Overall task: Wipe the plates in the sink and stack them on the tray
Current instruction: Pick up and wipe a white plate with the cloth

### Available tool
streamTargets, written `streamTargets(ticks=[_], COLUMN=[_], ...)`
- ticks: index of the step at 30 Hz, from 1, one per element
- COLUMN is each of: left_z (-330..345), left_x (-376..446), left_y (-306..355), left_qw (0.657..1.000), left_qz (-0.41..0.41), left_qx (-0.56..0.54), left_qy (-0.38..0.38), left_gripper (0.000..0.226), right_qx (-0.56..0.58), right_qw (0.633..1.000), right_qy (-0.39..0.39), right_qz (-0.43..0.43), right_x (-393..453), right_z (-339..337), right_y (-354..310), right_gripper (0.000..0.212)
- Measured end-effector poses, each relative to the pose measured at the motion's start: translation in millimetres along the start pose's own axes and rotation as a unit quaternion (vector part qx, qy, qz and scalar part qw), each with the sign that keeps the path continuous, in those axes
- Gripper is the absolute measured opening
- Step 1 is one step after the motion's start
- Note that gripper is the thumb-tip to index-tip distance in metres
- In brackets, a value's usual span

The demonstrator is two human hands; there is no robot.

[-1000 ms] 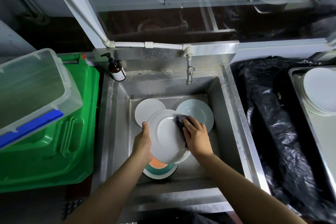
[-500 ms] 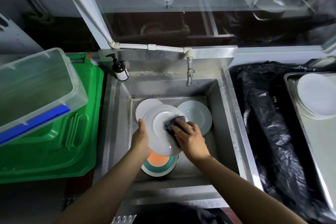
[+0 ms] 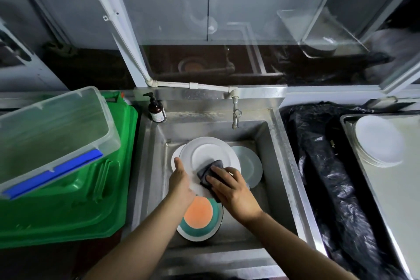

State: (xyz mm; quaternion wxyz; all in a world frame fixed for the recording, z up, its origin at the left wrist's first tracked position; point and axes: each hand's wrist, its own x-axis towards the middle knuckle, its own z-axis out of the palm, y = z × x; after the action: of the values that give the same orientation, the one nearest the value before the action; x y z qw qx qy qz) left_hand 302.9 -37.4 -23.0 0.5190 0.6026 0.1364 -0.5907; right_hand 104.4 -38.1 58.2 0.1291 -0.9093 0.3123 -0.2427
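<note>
1. Shiny steel is making up the sink [image 3: 270,150], and it is sitting under a dim window with a small tap [image 3: 236,118] sticking out over it.
2. A brown soap bottle [image 3: 156,109] is standing on the back left corner of the sink.
3. The left hand [image 3: 180,183] is holding a white plate [image 3: 204,154] by its left edge, with the thumb lying on top. The other fingers are hiding under the plate.
4. The right hand [image 3: 229,186] is pressing a dark cloth [image 3: 210,174] flat on the lower right part of that plate. Its fingers are spreading out over the cloth and gripping it.
5. The white plate is staying up over the middle of the sink, tilting a little.
6. Another white plate [image 3: 175,159] is peeking out from behind it on the left.
7. A pale blue plate [image 3: 250,166] is lying in the sink just to the right.
8. An orange and green plate [image 3: 200,218] is lying in the sink near the front, partly under the arms.
9. A black plastic bag [image 3: 329,177] is lying to the right of the sink.
10. Past the bag, a steel tray [image 3: 397,200] is holding a stack of white plates [image 3: 378,141] at its far end.
11. On the left, a clear box [image 3: 52,129] with a blue clip is resting on a green bin [image 3: 75,207].
</note>
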Motion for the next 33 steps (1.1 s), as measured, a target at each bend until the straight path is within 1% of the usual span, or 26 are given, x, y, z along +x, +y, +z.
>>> streamTargets(ticks=[2,3,4,6,8,10,11,12,14,16,18,19,20,21,22,23,25,26,28,30,31,33], left_z=[19,24,28,31,36,43,49,54,64,69,65,65,63,59,55,51,45,40,30,22,17,7], left_x=[-61,-78,-88,-94,-102,-99,-104,-112,-131,-140,-134,-135,-130,-133,-135,-136,-139,-135,-132,-130,-131,-130], left_y=[21,27,28,27,25,20,17,16,11,3,-5,-5,-9,-9,-8,-6,-3,-3,1,5,8,14], left_qw=[0.998,0.998,0.998,0.997,0.996,0.993,0.993,0.995,0.998,0.997,0.995,0.994,0.994,0.992,0.989,0.988,0.991,0.992,0.994,0.995,0.996,0.993], left_qz=[0.041,0.051,0.060,0.065,0.080,0.100,0.092,0.080,0.058,0.038,0.058,0.071,0.058,0.057,0.066,0.080,0.082,0.084,0.094,0.098,0.090,0.083], left_qx=[0.000,-0.009,-0.011,-0.009,-0.010,-0.025,-0.030,-0.031,-0.035,-0.061,-0.083,-0.083,-0.087,-0.098,-0.107,-0.107,-0.099,-0.087,-0.052,0.002,0.029,0.085], left_qy=[0.043,0.037,0.032,0.030,0.029,0.053,0.065,0.054,0.004,-0.013,0.001,0.020,0.031,0.053,0.078,0.075,0.040,0.030,0.010,0.008,0.007,0.007], left_gripper=[0.086,0.074,0.066,0.064,0.065,0.076,0.085,0.089,0.090,0.090,0.093,0.094,0.092,0.087,0.078,0.071,0.068,0.067,0.058,0.049,0.050,0.059], right_qx=[0.008,0.013,0.015,0.003,-0.006,-0.021,-0.024,-0.021,-0.018,-0.024,-0.021,-0.019,-0.017,-0.015,-0.014,-0.011,-0.001,0.007,0.023,0.026,0.025,0.027], right_qw=[0.997,0.993,0.988,0.981,0.978,0.984,0.989,0.994,0.998,0.997,0.997,0.996,0.996,0.997,0.998,0.999,0.995,0.993,0.989,0.987,0.985,0.981], right_qy=[0.026,0.043,0.058,0.075,0.083,0.084,0.081,0.076,0.068,0.053,0.032,0.023,0.017,0.016,0.024,0.036,0.060,0.063,0.059,0.050,0.042,0.029], right_qz=[0.068,0.109,0.142,0.180,0.189,0.153,0.119,0.080,0.006,-0.044,-0.074,-0.085,-0.089,-0.077,-0.048,-0.006,0.079,0.104,0.130,0.153,0.166,0.190], right_x=[-3,-3,-3,0,1,0,-1,-2,-4,-7,-13,-17,-22,-25,-27,-27,-25,-23,-16,-7,-3,6], right_z=[-5,-7,-8,-12,-18,-24,-26,-28,-31,-37,-44,-47,-48,-49,-50,-50,-48,-48,-48,-48,-47,-45], right_y=[14,19,22,23,19,10,4,-4,-16,-14,1,10,22,34,44,54,64,66,63,57,54,47], right_gripper=[0.031,0.030,0.030,0.032,0.032,0.031,0.030,0.030,0.032,0.036,0.039,0.038,0.038,0.038,0.039,0.039,0.036,0.035,0.033,0.032,0.032,0.032])
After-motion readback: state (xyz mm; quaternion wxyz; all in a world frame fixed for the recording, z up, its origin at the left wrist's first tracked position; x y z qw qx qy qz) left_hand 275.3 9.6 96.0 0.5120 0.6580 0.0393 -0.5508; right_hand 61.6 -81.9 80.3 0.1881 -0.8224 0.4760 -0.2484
